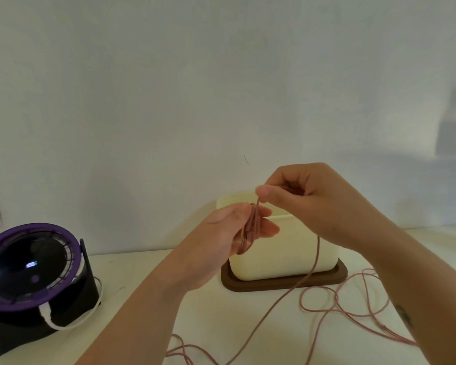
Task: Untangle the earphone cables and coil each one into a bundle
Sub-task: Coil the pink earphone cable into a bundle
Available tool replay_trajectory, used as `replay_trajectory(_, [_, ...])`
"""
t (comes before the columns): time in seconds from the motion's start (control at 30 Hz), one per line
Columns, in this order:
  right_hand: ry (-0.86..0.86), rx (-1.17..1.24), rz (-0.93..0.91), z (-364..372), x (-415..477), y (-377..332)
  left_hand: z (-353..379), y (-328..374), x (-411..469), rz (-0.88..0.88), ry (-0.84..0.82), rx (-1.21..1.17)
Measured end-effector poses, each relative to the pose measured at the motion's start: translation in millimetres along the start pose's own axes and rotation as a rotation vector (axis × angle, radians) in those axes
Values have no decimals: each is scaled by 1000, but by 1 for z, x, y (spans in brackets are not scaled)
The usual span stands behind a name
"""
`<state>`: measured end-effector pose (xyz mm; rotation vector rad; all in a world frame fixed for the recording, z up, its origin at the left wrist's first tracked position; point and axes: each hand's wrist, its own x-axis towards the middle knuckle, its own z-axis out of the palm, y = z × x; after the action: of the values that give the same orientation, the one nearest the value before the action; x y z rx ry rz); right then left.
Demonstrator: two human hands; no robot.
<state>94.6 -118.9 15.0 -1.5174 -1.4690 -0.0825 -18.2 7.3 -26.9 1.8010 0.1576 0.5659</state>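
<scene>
Fingers (267, 228) of left hand (219, 241) carry several pink cable (253, 226) loops, thumb pinning them; right hand (313, 204) pinches the feeding strand. Coil partway; much lies loose on bench (142, 272).

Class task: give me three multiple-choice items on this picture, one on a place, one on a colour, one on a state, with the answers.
1. The cream plastic box stands on: A a dark brown tray; B a book; C a chair.
2. The thin earphone cable is: A green; B pink; C black.
3. The right hand is: A flat on the table; B holding a cup; C pinching the cable.
Answers: A, tray rim shows under the box; B, every strand is pink; C, thumb and finger meet on the strand above the left hand.
</scene>
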Motion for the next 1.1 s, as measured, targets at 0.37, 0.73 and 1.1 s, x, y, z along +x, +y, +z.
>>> replay_trajectory(0.37, [23,46,-35,-2,-1,0,5,3,2,-17,35,-172])
replay_trajectory(0.73, [48,268,115,7,6,29,7,23,-8,57,-163,-343])
replay_trajectory(1.1, [-467,-79,77,27,-2,19,-7,22,2,163,175,-516])
